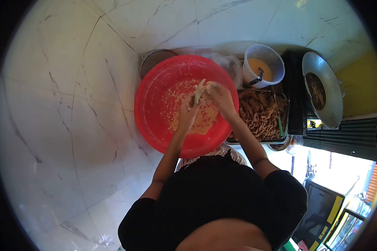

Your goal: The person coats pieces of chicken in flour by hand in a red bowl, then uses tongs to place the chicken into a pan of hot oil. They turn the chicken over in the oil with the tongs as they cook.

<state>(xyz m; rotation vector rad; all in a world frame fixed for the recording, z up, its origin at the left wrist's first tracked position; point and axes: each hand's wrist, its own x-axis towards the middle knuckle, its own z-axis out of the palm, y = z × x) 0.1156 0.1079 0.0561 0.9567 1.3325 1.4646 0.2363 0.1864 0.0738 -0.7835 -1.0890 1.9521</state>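
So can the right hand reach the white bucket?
Probably yes: the white bucket sits near the right hand, nothing tall between, though it and the left hand hold a coated piece.

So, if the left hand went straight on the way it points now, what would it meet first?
Probably the pale strip, held between the left hand and the right hand. Beyond it lies the far wall of the red basin; depth is unclear.

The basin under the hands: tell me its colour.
The basin is red, its inside dusted with pale crumbs; the head view shows it.
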